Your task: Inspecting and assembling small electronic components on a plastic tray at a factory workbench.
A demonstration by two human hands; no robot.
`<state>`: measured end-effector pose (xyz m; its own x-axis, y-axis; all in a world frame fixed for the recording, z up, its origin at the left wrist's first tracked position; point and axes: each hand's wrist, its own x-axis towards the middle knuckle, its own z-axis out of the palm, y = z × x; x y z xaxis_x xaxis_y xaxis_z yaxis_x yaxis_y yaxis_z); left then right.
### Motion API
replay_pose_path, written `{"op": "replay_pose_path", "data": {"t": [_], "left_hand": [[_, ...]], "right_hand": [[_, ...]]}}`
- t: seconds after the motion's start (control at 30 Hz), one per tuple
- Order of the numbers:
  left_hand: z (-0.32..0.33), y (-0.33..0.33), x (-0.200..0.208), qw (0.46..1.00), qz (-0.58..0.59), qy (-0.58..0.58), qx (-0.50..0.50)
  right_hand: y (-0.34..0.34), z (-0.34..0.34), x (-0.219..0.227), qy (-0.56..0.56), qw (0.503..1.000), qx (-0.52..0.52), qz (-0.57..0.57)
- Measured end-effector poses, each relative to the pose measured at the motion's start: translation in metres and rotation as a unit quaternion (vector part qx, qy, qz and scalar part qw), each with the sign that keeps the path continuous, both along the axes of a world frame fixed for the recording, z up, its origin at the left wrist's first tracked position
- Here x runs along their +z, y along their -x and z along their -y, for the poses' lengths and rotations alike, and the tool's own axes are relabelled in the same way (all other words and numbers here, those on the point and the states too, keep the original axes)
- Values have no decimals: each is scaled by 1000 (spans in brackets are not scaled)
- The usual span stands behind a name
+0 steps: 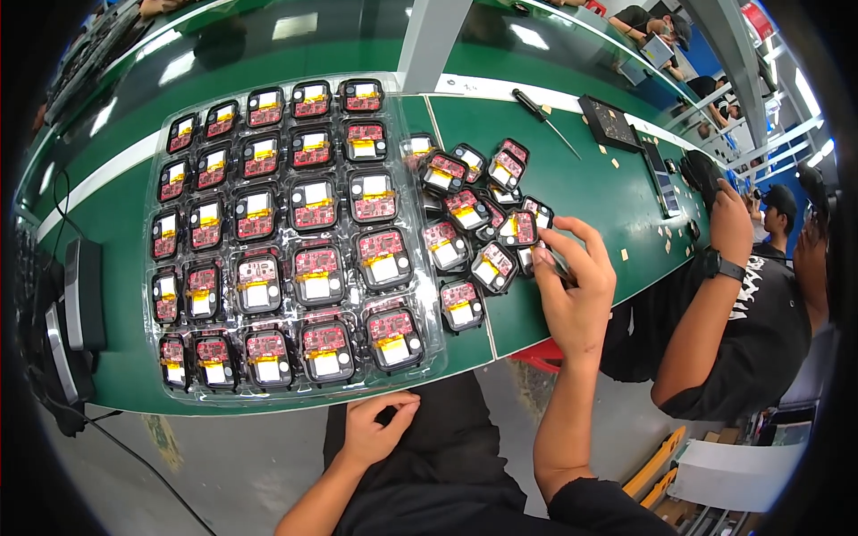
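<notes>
A heap of open smartwatch cases [466,208] lies on the green table, each with a red circuit board, yellow tape and a white battery block. My right hand [579,286] reaches to the heap's right side. Its thumb and forefinger are closed at the edge of a smartwatch case [519,229], and the fingers partly hide the contact. My left hand [382,429] is at the table's front edge above my lap, thumb against curled fingers, with nothing visible in it. Left of the heap, a clear plastic tray [431,344] holds rows of similar cases.
A screwdriver [545,122], a black box [610,123] and small pale pieces [624,255] lie farther right. Beside me a co-worker's hand [730,219] holds a dark object. Black devices [85,295] with cables stand at the left. A grey post [431,45] rises behind the tray.
</notes>
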<state>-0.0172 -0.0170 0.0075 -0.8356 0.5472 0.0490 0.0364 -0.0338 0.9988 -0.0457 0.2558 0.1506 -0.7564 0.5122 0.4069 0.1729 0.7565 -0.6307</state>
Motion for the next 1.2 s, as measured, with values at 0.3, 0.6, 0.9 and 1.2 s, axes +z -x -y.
{"op": "replay_pose_path", "data": {"t": [0.3,0.6,0.9,1.2], "left_hand": [[1,3,-2,1000,2,6,-6],[-2,-3,-2,999,51,-12,13],[9,3,-5,998,54,15,26],[1,-1,-2,999,50,-15,0]], "right_hand": [[0,-1,1,-9,1000,1,-12],[-3,-2,1,-20,1000,9,-8],[4,8,-1,-17,1000,16,-8],[-3,0,-4,-66,998,0,-16]]}}
